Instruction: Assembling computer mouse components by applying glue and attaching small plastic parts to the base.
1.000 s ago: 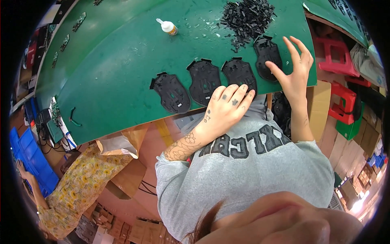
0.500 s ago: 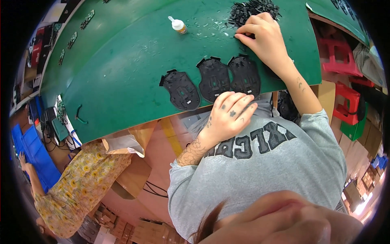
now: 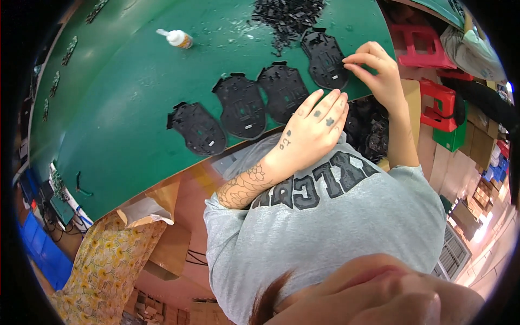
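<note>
Several black plastic mouse bottom shells lie along the table's near edge; the leftmost shell (image 3: 197,130), two middle shells (image 3: 242,105) (image 3: 283,93) and the rightmost shell (image 3: 325,58), a little farther back. My left hand (image 3: 319,123) is palm down, fingers stretched out, at the table edge just below the rightmost shell, with nothing seen in it. Right of that same shell, my right hand (image 3: 379,73) pinches thumb and index finger together at its edge. Anything between those fingertips is too small to make out. A heap of small black strips (image 3: 290,19) sits beyond the shells.
A small white bottle with a nozzle (image 3: 179,39) lies on the green table (image 3: 119,108). Green circuit boards (image 3: 69,51) line the far left. Under the near edge at right is a container of black parts (image 3: 368,127). Red stools (image 3: 420,46) stand to the right.
My right hand has left the heap of black strips and come nearer, beside the rightmost shell. My left hand has shifted right relative to the shells. The whole view has turned slightly.
</note>
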